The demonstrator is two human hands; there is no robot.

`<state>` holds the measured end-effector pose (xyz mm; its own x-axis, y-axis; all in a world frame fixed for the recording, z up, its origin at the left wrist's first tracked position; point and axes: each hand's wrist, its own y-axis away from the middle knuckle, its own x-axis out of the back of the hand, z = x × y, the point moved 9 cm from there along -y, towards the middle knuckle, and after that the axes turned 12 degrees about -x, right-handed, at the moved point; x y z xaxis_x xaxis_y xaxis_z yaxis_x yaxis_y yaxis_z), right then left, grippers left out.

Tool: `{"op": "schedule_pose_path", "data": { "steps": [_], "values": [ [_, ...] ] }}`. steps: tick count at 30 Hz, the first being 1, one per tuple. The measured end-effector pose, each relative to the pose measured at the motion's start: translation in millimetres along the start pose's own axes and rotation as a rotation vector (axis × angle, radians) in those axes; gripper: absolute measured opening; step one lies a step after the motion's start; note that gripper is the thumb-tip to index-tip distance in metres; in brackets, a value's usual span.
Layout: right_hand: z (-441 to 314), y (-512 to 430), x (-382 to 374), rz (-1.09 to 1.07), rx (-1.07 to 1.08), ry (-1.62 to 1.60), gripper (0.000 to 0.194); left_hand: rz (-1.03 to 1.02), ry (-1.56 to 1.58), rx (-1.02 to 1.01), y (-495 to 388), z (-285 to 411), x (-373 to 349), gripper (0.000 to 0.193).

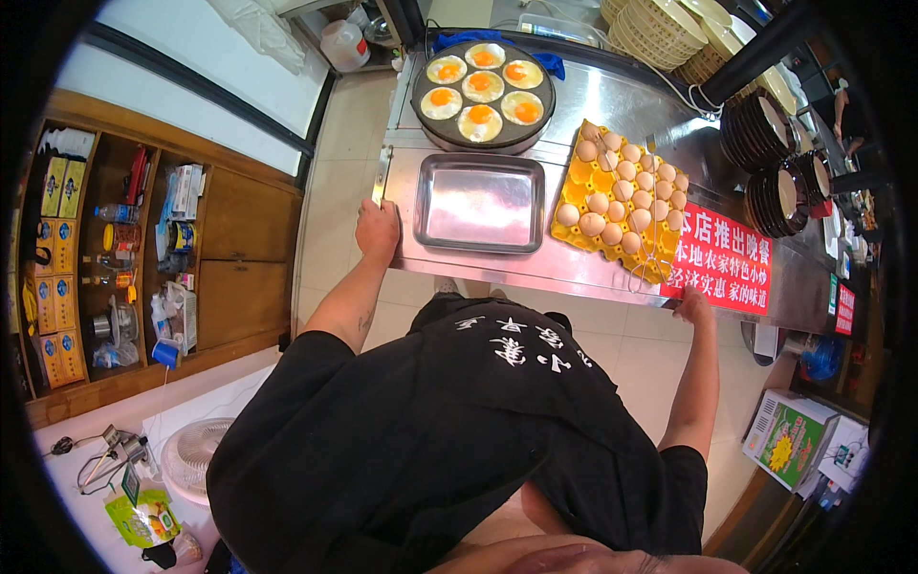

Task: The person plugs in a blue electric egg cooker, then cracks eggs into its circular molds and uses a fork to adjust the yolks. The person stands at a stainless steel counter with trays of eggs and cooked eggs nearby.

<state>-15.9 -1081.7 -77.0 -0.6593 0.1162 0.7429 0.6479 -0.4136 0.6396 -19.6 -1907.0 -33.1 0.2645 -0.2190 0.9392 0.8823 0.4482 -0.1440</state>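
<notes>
My left hand [378,228] rests on the left edge of the stainless steel counter [459,264], its fingers over the rim. My right hand [693,305] is at the counter's front edge, by the corner of a red sign; its fingers are partly hidden. Between them lies a rectangular metal tray [480,204] with nothing in it. Behind the tray, a round multi-well egg pan [456,77] holds several eggs with orange yolks, one in each well. To the tray's right, a yellow egg carton [578,172] holds several brown eggs. Long wire tongs [642,228] lie across the carton.
A red sign with white writing [731,258] lies on the counter at the right. Stacked dark-rimmed bowls [756,133] and pale patterned bowls [656,32] stand farther back. A blue cloth [551,64] is behind the pan. Wooden shelves [247,215] with packages line the left.
</notes>
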Motion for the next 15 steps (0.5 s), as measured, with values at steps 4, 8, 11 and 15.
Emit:
{"op": "schedule_pose_path", "data": {
  "steps": [4, 8, 11, 15],
  "values": [
    [2.6, -0.5, -0.6, -0.016, -0.029, -0.012, 0.060, -0.013, 0.002, 0.017, -0.8, -1.4, -1.6, 0.042],
    [-2.4, 3.2, 2.4, -0.001, -0.002, 0.007, 0.059, -0.016, 0.004, 0.017, -0.8, -1.6, -1.8, 0.042],
    [-3.0, 5.8, 3.9, -0.008, -0.019, 0.025, 0.058, -0.012, 0.000, 0.016, -0.7, -1.1, -1.4, 0.042],
    [-5.0, 6.5, 3.6, -0.025, -0.028, 0.033, 0.058, -0.004, -0.002, 0.009, -0.3, -0.1, -0.8, 0.041]
  ]
}}
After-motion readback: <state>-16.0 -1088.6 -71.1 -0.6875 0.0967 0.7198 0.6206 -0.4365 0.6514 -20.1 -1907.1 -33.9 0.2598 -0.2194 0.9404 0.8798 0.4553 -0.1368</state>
